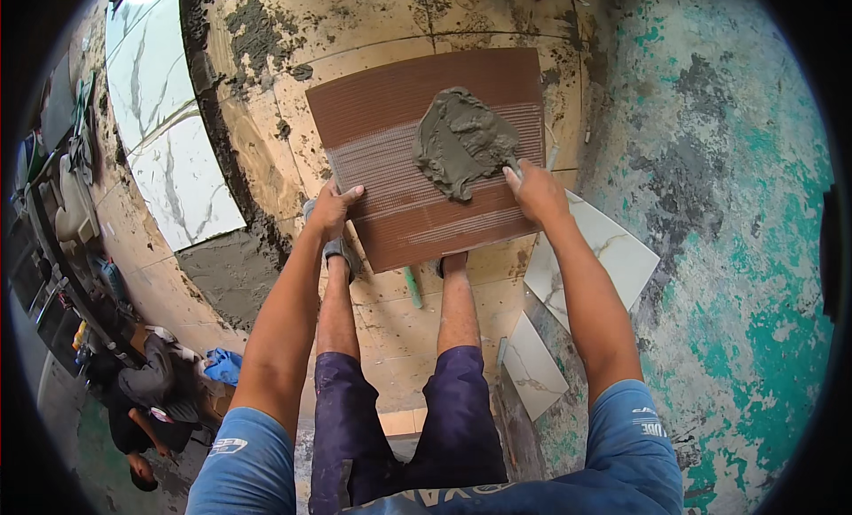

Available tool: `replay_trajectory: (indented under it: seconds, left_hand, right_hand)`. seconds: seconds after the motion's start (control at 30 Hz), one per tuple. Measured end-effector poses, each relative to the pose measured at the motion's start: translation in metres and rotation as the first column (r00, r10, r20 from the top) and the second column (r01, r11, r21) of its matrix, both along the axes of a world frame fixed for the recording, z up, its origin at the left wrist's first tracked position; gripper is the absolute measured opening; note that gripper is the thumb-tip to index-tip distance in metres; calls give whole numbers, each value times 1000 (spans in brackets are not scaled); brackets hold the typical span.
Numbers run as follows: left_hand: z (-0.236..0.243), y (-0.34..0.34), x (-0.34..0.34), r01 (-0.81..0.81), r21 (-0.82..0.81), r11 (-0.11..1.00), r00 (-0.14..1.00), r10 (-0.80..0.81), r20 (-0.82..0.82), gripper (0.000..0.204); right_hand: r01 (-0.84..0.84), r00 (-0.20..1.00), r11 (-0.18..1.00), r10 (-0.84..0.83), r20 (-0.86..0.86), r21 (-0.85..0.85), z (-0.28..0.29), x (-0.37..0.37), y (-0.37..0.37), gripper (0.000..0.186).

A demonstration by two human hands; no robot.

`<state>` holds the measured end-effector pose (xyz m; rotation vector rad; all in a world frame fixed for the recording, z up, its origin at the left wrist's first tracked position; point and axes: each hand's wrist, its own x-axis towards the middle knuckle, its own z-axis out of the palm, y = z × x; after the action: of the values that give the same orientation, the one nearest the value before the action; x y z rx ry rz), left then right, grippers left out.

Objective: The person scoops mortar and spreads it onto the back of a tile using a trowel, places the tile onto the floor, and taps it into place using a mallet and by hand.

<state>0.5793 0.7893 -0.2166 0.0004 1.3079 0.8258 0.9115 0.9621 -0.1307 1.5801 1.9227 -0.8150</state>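
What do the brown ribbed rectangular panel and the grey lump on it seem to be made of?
Brown ribbed rectangular panel: probably matt, unglazed fired clay, given its reddish colour and fine parallel ridges. Grey irregular lump: likely wet cement mortar, judging by its thick, smeared, soft-edged surface.

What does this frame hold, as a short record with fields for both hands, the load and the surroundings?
Left grip: closed on the left edge of a brown ribbed panel, thumb on its face
Right grip: at the panel's right side, beside the mortar; exact hold unclear
Load: one heap of wet-looking grey mortar on the panel
Left: white veined tiles in a row
Lower left: another person
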Motion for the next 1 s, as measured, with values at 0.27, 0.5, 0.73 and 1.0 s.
replay_trajectory:
  seconds: [0.27, 0.5, 0.73, 1.0]
  left_hand:
    - [8, 0, 4, 2, -16, 1000, 999, -3, -41, 41]
    - [2, 0, 4, -27, -37, 999, 999, 25, -35, 42]
    - [0, -4, 3, 1, 15, 1000, 999, 0, -41, 44]
    - [0, -3, 2, 35, -49, 998, 996, -38, -78, 42]
  right_hand:
    - [204, 966, 951, -235, -111, -231, 12, 18, -23, 45]
    - [145, 989, 988, -144, 8, -49, 46, 24, -4, 42]
    - [258, 958, 966, -257, -128, -13, -22, 38, 18, 44]
    - [426, 900, 890, -435, -26, -160, 32, 66, -38, 50]
